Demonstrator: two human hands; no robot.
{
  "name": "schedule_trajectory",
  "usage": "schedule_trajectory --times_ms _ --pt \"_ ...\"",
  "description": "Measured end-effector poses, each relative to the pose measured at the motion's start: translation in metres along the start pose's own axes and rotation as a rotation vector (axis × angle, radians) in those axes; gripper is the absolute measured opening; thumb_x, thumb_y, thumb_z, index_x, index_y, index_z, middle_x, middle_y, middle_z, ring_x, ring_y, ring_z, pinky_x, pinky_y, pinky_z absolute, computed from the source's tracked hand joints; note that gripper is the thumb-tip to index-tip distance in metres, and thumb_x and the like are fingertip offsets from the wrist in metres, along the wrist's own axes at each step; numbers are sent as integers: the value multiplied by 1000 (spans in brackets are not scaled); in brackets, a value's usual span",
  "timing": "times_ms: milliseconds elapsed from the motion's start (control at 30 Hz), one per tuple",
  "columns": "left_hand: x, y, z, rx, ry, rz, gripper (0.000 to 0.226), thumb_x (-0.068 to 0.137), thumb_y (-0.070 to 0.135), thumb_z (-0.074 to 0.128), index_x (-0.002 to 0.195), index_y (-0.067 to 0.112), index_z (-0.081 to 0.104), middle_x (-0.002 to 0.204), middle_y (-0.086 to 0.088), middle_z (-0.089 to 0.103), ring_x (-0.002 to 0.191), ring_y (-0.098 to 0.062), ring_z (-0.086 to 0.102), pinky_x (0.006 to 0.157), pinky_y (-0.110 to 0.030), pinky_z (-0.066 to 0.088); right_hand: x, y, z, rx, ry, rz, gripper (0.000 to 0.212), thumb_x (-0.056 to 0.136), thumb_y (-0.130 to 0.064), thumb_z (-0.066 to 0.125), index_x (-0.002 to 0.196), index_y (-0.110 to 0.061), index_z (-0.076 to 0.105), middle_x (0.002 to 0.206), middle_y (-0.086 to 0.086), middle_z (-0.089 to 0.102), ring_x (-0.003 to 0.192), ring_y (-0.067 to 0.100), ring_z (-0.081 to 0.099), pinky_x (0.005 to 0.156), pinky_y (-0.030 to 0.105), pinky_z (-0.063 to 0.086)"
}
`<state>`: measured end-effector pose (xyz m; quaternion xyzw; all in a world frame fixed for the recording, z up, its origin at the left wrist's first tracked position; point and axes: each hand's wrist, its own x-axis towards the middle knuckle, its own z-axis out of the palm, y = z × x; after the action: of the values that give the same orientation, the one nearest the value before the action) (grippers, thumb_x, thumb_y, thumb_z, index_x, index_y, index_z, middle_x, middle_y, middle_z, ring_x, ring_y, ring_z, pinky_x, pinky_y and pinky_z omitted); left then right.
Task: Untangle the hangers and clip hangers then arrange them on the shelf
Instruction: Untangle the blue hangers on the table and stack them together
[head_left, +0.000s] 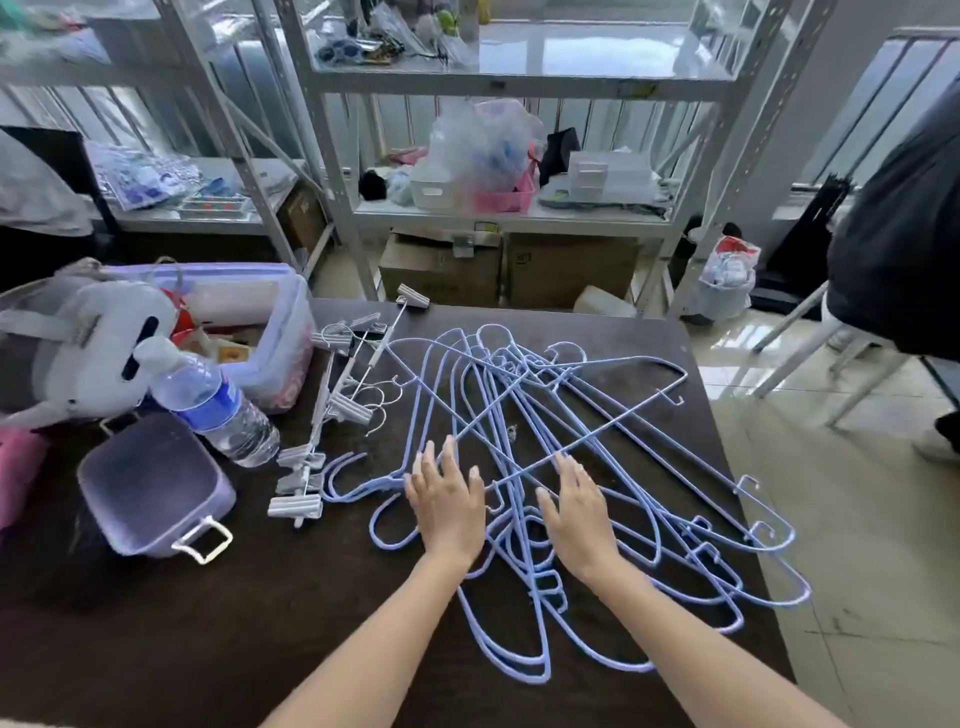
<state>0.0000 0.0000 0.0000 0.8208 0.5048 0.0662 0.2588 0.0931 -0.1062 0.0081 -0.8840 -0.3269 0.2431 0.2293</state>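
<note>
A tangled heap of several light-blue wire hangers (613, 447) lies spread over the dark table (260, 623). To its left lie several white clip hangers (332, 410), their clips and hooks crossing. My left hand (447, 499) rests flat on the blue heap with fingers straight and spread. My right hand (576, 504) lies flat on the heap a little to the right, fingers straight too. Neither hand holds anything. Behind the table stands the white metal shelf (509, 218), its boards crowded with goods.
On the table's left are a water bottle (218, 410) lying down, a purple lidded tub (150, 488), a clear storage box (260, 332) and a white plush toy (98, 348). Cardboard boxes (441, 270) sit under the shelf. A person in dark clothes (904, 234) stands at right.
</note>
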Motion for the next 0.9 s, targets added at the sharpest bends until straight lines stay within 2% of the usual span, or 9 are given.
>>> schedule_trajectory --times_ms 133,200,267,333,433,533,633,733,900 --pt "17 -3 2 45 3 -105 55 96 32 37 146 15 21 145 -7 41 134 -25 34 111 -41 26 15 -8 4 325 94 155 52 98 -21 40 146 -6 27 151 11 33 139 22 32 115 34 27" --pt "22 -1 1 71 -8 -97 45 98 30 34 140 14 33 135 -7 51 125 -25 43 104 -38 34 22 -8 4 408 111 188 50 97 -17 42 144 -6 30 147 13 38 135 23 39 112 35 32" --pt "25 0 0 -15 4 -86 34 99 25 28 121 13 51 118 -9 62 110 -27 54 89 -38 41 27 -7 0 478 151 222 50 97 -14 43 144 -6 30 143 15 44 130 24 45 107 34 36" --pt "22 2 -2 -129 -4 -83 32 100 22 26 103 10 55 99 -13 67 93 -32 59 72 -38 41 31 -4 -5 571 187 279 52 96 -13 44 145 -10 28 136 16 52 114 24 55 95 33 42" --pt "8 8 -6 -291 60 -44 28 100 20 30 89 8 52 67 -10 59 67 -31 55 61 -34 32 37 0 -19 967 246 461 54 96 -11 44 146 -14 24 93 10 69 79 19 62 78 31 45" --pt "-16 17 -8 -427 132 1 26 99 16 35 75 19 45 49 8 38 44 -10 37 53 -27 24 38 12 -34 1195 237 471 35 98 -10 41 133 -6 42 74 6 60 48 11 65 53 22 55" --pt "-41 26 0 -498 112 22 36 99 15 34 68 34 35 52 10 37 47 -8 44 51 -21 25 37 23 -48 1196 206 371 20 100 -16 38 103 -8 56 65 7 50 33 3 56 39 15 51" --pt "-56 36 9 -517 60 37 35 99 19 31 68 34 31 51 9 34 49 -2 45 48 -21 22 38 24 -59 1256 191 320 30 102 -18 30 77 -14 46 60 4 35 28 2 42 35 14 44" --pt "-52 42 9 -544 74 23 34 100 18 31 69 33 32 49 8 30 43 -7 41 42 -19 21 43 20 -60 1300 174 340 34 103 -15 26 70 -13 33 58 5 27 26 4 36 33 15 39"
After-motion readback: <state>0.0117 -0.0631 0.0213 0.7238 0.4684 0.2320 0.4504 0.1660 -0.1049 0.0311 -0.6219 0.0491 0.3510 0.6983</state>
